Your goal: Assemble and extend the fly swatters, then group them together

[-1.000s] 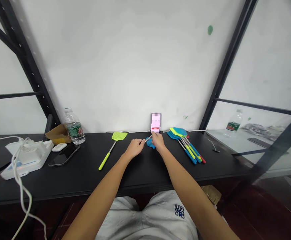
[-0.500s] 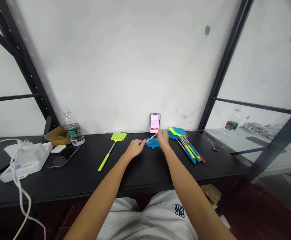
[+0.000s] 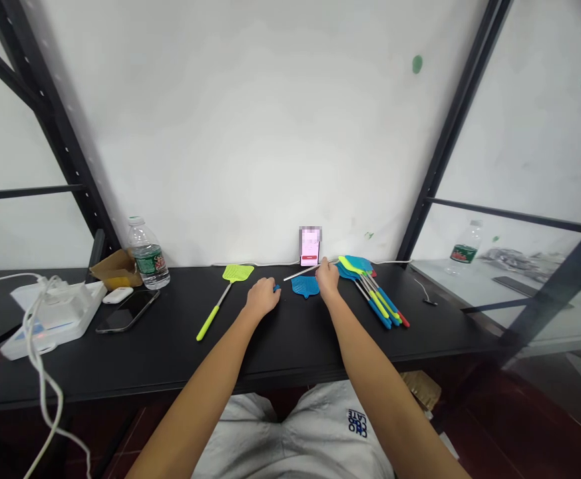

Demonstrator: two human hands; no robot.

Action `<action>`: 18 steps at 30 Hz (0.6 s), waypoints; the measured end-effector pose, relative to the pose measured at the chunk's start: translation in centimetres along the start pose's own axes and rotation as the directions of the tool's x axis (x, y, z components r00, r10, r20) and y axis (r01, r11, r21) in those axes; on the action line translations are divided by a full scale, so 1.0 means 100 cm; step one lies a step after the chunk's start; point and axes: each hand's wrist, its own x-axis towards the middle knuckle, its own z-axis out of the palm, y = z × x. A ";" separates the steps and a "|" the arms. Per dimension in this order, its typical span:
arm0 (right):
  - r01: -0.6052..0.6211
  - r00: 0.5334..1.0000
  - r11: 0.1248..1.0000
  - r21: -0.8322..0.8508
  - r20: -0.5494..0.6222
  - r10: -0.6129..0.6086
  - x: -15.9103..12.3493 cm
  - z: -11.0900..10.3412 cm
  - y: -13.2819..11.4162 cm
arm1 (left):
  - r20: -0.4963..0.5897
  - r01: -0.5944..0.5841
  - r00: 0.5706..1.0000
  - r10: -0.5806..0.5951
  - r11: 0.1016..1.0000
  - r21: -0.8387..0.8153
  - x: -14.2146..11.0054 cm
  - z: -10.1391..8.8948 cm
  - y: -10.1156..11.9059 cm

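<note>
**Left grip drawing back from the steel rod**

Since the earlier frame, the left grip [image 3: 263, 297] is drawing back from the slim steel rod [image 3: 306, 271], its fingers curling over a small blue piece [image 3: 276, 287] and its hold unclear. The right grip [image 3: 327, 278] is pinching the rod's far end. Just below the rod, a blue swatter head [image 3: 305, 286] is lying flat, likely light and floppy; the stiff rod looks the better place to hold. Beyond the right grip, a bundle of swatters [image 3: 375, 299] is lying on the black desk [image 3: 180, 359], with a white wall [image 3: 220, 133] rising behind.
</note>
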 end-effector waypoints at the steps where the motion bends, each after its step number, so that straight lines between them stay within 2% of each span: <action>1: -0.021 0.999 1.000 -0.006 -0.029 0.020 -0.002 0.002 -0.001 | 0.003 -0.007 1.000 0.007 1.000 -0.002 0.000 0.001 0.000; 3: -0.044 0.996 0.999 -0.028 -0.077 0.042 -0.005 0.004 -0.002 | 0.014 -0.013 1.000 0.013 1.000 -0.002 0.001 0.002 -0.001; 6: -0.018 0.996 0.997 -0.081 -0.093 0.011 -0.010 0.007 -0.005 | 0.023 -0.001 1.000 0.001 1.000 0.008 0.001 0.002 -0.001; 10: 0.005 0.998 0.994 -0.110 -0.067 -0.013 -0.012 0.008 -0.004 | 0.025 0.016 1.000 -0.016 1.000 0.013 0.001 0.000 0.000; 18: -0.065 0.998 0.998 -0.028 -0.012 0.064 -0.004 0.011 0.006 | 0.028 0.031 0.999 -0.032 0.999 0.043 0.001 0.000 -0.002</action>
